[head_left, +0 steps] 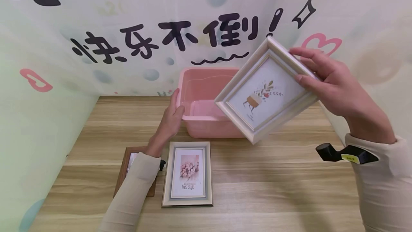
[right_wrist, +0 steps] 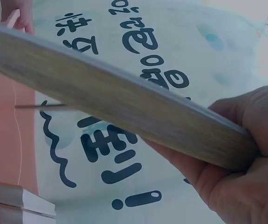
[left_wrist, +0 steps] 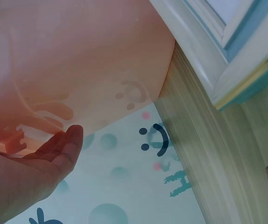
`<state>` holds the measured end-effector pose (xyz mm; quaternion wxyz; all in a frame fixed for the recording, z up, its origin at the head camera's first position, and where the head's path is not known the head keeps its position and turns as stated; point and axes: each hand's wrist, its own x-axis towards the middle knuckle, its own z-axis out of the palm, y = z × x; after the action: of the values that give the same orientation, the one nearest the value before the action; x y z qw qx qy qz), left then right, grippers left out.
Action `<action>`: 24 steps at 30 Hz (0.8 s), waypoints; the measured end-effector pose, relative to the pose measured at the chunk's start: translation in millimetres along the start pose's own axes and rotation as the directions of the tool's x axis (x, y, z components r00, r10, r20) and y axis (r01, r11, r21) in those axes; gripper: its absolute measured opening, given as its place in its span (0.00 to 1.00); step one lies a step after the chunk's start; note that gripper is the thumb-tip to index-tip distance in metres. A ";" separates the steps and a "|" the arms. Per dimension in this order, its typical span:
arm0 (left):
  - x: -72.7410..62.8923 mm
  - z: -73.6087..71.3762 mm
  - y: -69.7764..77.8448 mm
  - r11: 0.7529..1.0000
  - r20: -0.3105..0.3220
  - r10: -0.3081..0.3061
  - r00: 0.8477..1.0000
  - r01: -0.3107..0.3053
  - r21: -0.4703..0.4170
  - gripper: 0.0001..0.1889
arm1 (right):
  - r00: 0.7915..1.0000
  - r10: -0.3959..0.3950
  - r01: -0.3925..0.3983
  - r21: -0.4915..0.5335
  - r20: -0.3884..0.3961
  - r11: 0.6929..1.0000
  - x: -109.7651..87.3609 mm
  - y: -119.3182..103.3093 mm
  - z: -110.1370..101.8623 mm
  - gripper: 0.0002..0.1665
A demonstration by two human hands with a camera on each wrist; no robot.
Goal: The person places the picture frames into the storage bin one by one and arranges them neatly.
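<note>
My right hand [head_left: 334,78] grips a cream picture frame [head_left: 220,103] by its upper right edge, thumb on the front and fingers behind. The frame is tilted in the air, overlapping the right part of a pink plastic basin [head_left: 209,128] in the head view; its picture shows a plant in a legged pot. Seen from the right wrist, this frame [right_wrist: 115,98] is nearly edge-on, with a wood-coloured side. My left hand [head_left: 170,119] holds the basin's left rim between thumb and fingers. From the left wrist, its fingers [left_wrist: 68,144] lie along the translucent basin wall [left_wrist: 101,60].
A silver-gold picture frame [head_left: 207,174] with a flower picture lies on the wooden table [head_left: 273,189] in front of the basin. Left of it lies a brown wooden frame [head_left: 121,173], partly covered by my left sleeve. A printed cloth wall [head_left: 135,78] stands behind the basin.
</note>
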<state>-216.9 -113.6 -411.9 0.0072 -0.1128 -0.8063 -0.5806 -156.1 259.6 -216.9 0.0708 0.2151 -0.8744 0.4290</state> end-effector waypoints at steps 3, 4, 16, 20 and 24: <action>-0.5 -0.2 0.8 1.000 -0.003 0.000 1.000 0.000 0.006 0.34 | 0.999 0.024 -0.023 0.020 -0.048 1.000 6.4 -0.9 3.3 0.32; -0.9 -0.4 1.4 1.000 -0.003 0.002 1.000 -0.001 0.008 0.34 | 0.998 0.024 -0.023 0.025 -0.063 0.999 8.6 -1.3 5.1 0.32; -1.3 0.5 1.0 1.000 0.004 -0.013 1.000 0.013 0.008 0.34 | 0.976 0.128 -0.128 0.014 -0.178 0.992 34.4 -4.2 30.8 0.34; -1.1 0.6 0.2 1.000 0.005 -0.005 1.000 0.005 0.010 0.34 | 0.968 0.136 -0.133 0.026 -0.210 0.991 38.4 -4.7 37.1 0.33; -0.4 0.9 -1.1 1.000 0.004 -0.001 1.000 0.001 0.011 0.34 | 0.962 0.137 -0.137 0.019 -0.238 0.990 42.3 -3.0 45.2 0.32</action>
<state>-216.6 -113.2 -413.4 0.0060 -0.1132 -0.8097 -0.5758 -190.0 209.3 -229.8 0.1452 0.1011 -0.8719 0.4565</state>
